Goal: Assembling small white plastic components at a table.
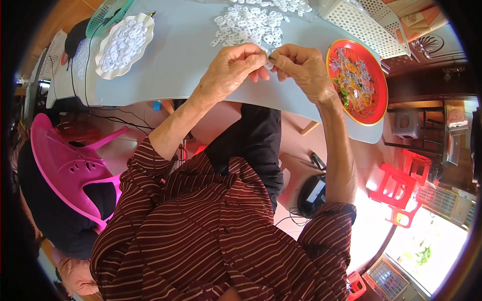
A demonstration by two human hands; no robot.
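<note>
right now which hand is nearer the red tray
Right. The right hand is just left of the red tray; the left hand is farther left.

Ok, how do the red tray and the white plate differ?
Rim: the red tray has a smooth, gold-edged outline; the white plate a wavy one.
Contents: the tray carries thin silvery bits over a floral pattern; the plate, a heap of small white pieces.
Place: the tray lies beside the right hand; the plate, well to the left.
Both rest on the pale table.

Both hands (233, 70) pinch a small white piece (269, 65) near a loose white pile (248, 25).
</note>
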